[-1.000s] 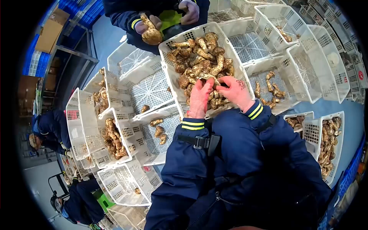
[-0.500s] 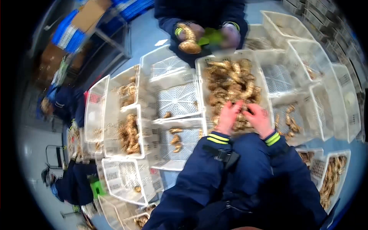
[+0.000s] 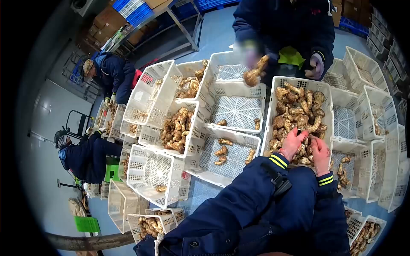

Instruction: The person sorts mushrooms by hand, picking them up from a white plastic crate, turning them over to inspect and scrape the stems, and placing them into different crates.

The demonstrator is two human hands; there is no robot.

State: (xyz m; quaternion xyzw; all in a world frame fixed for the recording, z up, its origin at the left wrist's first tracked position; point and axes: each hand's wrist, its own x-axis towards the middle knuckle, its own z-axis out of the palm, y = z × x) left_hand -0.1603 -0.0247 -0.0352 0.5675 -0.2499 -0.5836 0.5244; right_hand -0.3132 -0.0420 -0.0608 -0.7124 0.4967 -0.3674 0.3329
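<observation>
My left hand [image 3: 291, 144], in a pinkish glove, is over the near end of a white crate [image 3: 268, 123] full of brown mushrooms [image 3: 297, 109]. Its fingers are closed around something small and dark at the fingertips, too small to name. Close beside it, my right hand [image 3: 320, 157] has its fingers curled down onto a mushroom [image 3: 308, 147], partly hidden by the hand. Both wrists rest near my knee at the crate's near edge. Across the crate, a co-worker's gloved hand holds a large mushroom [image 3: 256, 71]; their other hand [image 3: 316, 66] is by a green item [image 3: 291, 56].
Left of the full crate, a perforated crate [image 3: 232, 109] and a nearer crate [image 3: 205, 164] hold a few mushrooms. A heaped crate [image 3: 194, 128] stands farther left. On the right, another crate [image 3: 363, 151] has several mushrooms. Two people [image 3: 117, 70] work at the far left.
The camera view has swung left, so the scene sits farther right and looks sharper. My hands stay at the near end of the full crate. The co-worker's mushroom hand has moved left, apart from their other hand.
</observation>
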